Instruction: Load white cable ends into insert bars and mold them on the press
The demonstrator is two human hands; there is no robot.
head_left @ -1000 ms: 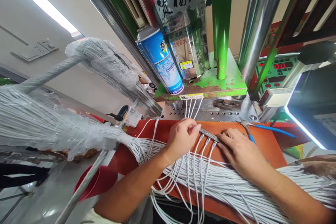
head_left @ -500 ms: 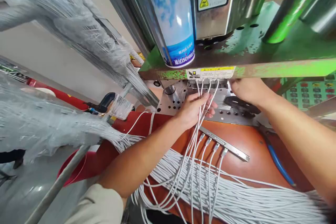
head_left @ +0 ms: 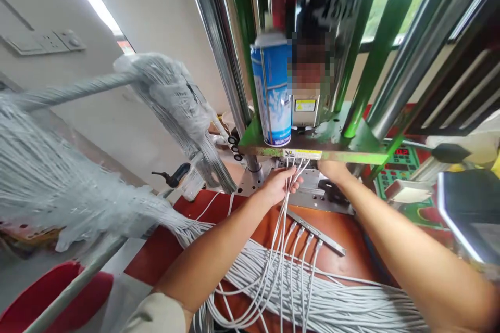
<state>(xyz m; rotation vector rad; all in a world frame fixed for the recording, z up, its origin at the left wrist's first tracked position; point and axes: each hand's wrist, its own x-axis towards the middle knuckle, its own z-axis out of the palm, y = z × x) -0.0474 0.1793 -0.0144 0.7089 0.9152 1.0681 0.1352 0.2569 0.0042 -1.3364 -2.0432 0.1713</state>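
My left hand [head_left: 278, 185] is closed around several white cables [head_left: 284, 203] below the green press plate [head_left: 269, 151]. The cables' upper ends run up under that plate, where they are hidden. My right hand [head_left: 331, 170] reaches under the plate's front edge at the metal mould [head_left: 311, 179], its fingers out of sight. On the orange-brown table [head_left: 339, 223] lies a slim metal bar [head_left: 330, 242], with several plug-ended cables [head_left: 299, 237] lined up along it. A thick spread of white cables [head_left: 351, 296] covers the table's near side.
A blue spray can [head_left: 276, 114] stands on the green plate, beside upright steel columns [head_left: 214, 41]. Plastic-wrapped cable bundles [head_left: 167, 88] hang from a rack bar [head_left: 78, 91] at left. A red bucket [head_left: 50, 296] sits lower left. At right is a green control panel [head_left: 396, 166].
My view has tilted up and back, so more of the press shows. Both hands stay at the mould, and my left hand still holds the cables.
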